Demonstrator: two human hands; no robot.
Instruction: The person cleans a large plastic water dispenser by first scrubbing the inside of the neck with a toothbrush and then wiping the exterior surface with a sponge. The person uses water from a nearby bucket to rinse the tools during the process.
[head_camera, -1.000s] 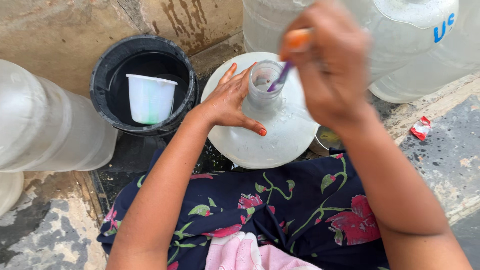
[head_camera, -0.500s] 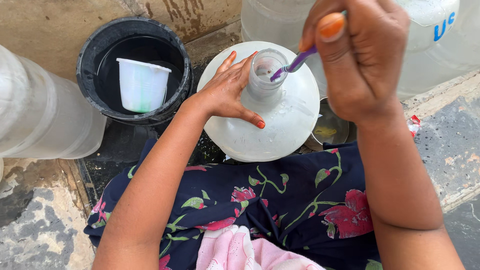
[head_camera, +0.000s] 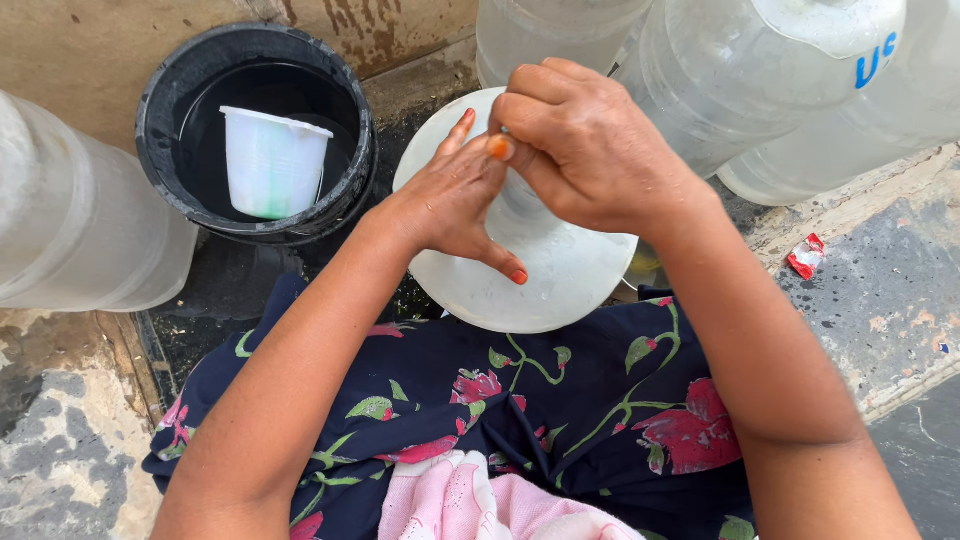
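Clear plastic jug stands upright, neck up — left hand spread on it, right hand fisted above.

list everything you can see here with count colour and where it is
water jug: 1, clear whitish, upright at centre under both hands
other jugs: about four, clear, lying at left edge and along the top right
bucket: 1, black, upper left, water inside
cup: 1, white, inside the bucket
scrap of wrapper: 1, red, on stone at right
floral cloth: 1, navy with red flowers, over the lap
left hand: flat on the jug's shoulder
right hand: fisted over the jug's neck
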